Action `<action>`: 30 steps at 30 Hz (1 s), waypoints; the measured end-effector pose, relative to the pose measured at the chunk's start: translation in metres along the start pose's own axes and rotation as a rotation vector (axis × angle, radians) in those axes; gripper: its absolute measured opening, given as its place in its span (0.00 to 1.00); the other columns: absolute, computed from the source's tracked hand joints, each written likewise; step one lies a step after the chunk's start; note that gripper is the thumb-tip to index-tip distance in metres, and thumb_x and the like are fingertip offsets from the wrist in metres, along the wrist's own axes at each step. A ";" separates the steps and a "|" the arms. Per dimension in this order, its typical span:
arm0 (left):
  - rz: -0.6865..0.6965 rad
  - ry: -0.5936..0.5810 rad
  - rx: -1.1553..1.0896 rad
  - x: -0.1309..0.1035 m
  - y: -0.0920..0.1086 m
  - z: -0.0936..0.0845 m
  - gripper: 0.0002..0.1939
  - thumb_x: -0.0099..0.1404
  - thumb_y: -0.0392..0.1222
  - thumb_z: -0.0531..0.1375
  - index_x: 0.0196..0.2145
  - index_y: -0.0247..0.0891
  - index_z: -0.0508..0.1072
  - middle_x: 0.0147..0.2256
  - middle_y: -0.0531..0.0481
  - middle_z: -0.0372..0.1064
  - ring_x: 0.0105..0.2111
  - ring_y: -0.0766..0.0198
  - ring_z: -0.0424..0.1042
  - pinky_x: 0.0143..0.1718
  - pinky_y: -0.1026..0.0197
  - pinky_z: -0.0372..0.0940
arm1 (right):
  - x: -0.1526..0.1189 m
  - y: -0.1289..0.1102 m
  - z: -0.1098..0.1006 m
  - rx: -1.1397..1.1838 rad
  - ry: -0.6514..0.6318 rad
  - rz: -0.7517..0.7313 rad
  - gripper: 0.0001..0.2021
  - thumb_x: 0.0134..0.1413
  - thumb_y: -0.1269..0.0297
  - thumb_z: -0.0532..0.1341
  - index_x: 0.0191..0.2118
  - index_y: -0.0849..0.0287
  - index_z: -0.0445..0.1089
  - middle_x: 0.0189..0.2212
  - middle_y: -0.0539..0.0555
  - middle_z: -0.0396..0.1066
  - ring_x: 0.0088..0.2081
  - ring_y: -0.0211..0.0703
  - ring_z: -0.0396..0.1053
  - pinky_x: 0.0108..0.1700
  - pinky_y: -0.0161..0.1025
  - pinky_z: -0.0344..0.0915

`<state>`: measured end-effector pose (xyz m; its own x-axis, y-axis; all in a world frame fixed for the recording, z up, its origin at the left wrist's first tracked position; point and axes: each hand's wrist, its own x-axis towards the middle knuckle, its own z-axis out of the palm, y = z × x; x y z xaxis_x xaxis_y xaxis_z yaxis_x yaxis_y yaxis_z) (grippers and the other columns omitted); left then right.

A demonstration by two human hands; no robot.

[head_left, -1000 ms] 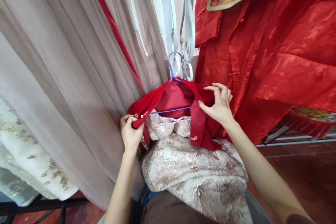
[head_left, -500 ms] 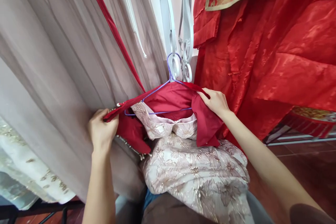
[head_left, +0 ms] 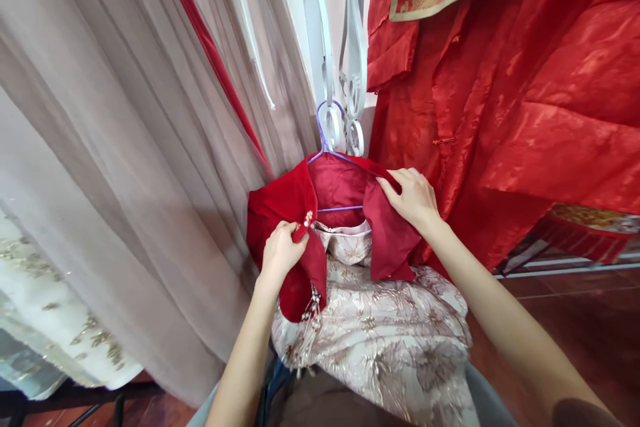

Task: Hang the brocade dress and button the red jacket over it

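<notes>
A red velvet shawl (head_left: 280, 203) with beaded tassels (head_left: 313, 303) drapes over a purple hanger (head_left: 323, 130). Under it hangs a pale pink and gold floral dress (head_left: 380, 320). My left hand (head_left: 284, 248) pinches the shawl's left front edge beside a beaded clasp, in front of the dress bodice. Up at the right shoulder, my right hand (head_left: 413, 195) grips the other edge, where the satin lining is turned outward. The hanger's left arm is mostly covered by the velvet.
The hanger hooks onto a white scrolled metal stand (head_left: 355, 80). Greyish-pink curtains (head_left: 150, 147) with a hanging red strap (head_left: 215, 57) fill the left. Red embroidered garments (head_left: 500, 100) hang at right. A white sequined gown (head_left: 55, 307) is at lower left.
My left hand has moved right and inward, bringing the shawl's left side over the hanger's shoulder and the dress front. My right hand stays nearly still on its edge.
</notes>
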<state>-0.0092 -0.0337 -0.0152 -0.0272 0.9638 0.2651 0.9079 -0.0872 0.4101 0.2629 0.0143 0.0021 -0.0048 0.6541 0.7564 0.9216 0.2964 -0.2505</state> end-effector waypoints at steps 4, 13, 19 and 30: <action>-0.090 -0.003 0.172 -0.005 -0.005 -0.008 0.14 0.57 0.53 0.59 0.33 0.40 0.69 0.40 0.45 0.64 0.34 0.54 0.72 0.29 0.58 0.62 | -0.015 -0.008 -0.010 0.116 0.123 -0.023 0.22 0.53 0.56 0.60 0.51 0.60 0.63 0.46 0.62 0.67 0.46 0.54 0.65 0.47 0.50 0.63; 0.289 0.165 -0.344 -0.006 0.021 0.001 0.03 0.63 0.40 0.56 0.33 0.40 0.64 0.32 0.52 0.68 0.34 0.64 0.71 0.38 0.62 0.65 | -0.032 -0.021 -0.017 0.214 -0.145 0.176 0.09 0.56 0.56 0.58 0.31 0.55 0.62 0.22 0.48 0.67 0.25 0.42 0.67 0.32 0.38 0.62; 0.346 0.180 -0.495 -0.011 0.042 0.002 0.04 0.66 0.41 0.54 0.35 0.41 0.67 0.37 0.51 0.73 0.39 0.63 0.73 0.42 0.62 0.64 | -0.040 -0.080 -0.035 0.474 -0.223 -0.071 0.11 0.62 0.58 0.53 0.30 0.55 0.62 0.27 0.51 0.68 0.29 0.41 0.67 0.33 0.37 0.63; 0.199 0.296 -0.689 -0.014 0.030 0.030 0.04 0.65 0.41 0.56 0.36 0.40 0.67 0.36 0.50 0.72 0.38 0.64 0.73 0.43 0.61 0.66 | -0.054 -0.075 0.015 1.114 -0.371 0.016 0.10 0.53 0.62 0.62 0.38 0.55 0.61 0.36 0.50 0.64 0.39 0.39 0.69 0.43 0.41 0.72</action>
<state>0.0307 -0.0421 -0.0325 -0.0899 0.8146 0.5730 0.4452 -0.4818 0.7548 0.1878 -0.0331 -0.0291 -0.2787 0.7713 0.5722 0.0743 0.6114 -0.7878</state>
